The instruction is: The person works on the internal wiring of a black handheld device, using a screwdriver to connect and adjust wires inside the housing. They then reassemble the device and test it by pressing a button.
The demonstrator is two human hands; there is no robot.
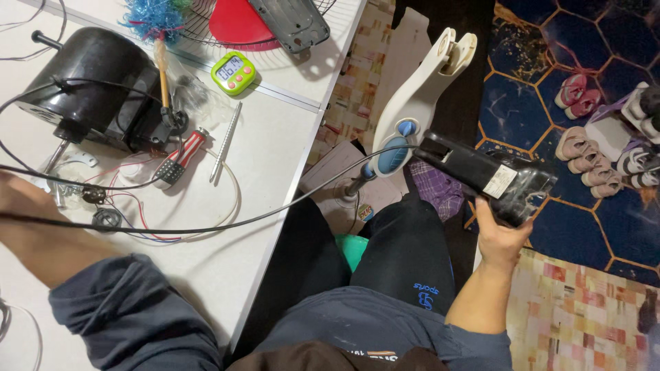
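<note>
My right hand (500, 232) grips a black box-shaped device (496, 177) with a white label, held out over the floor to the right of my knee. A black cable (275, 214) runs from its front end back across the white table (227, 268). My left hand (24, 213) rests at the table's left edge, blurred, on or over that cable among thin red and white wires (130, 206); whether it grips the cable is unclear. A black fan motor (89, 86) lies beyond it.
On the table lie a red-handled screwdriver (180, 159), a metal rod (225, 143), a green digital timer (233, 72), a fan grille with red blade (234, 24) and a blue duster (155, 20). A white fan stand (419, 96) leans beside the table. Small shoes (584, 148) stand on the floor.
</note>
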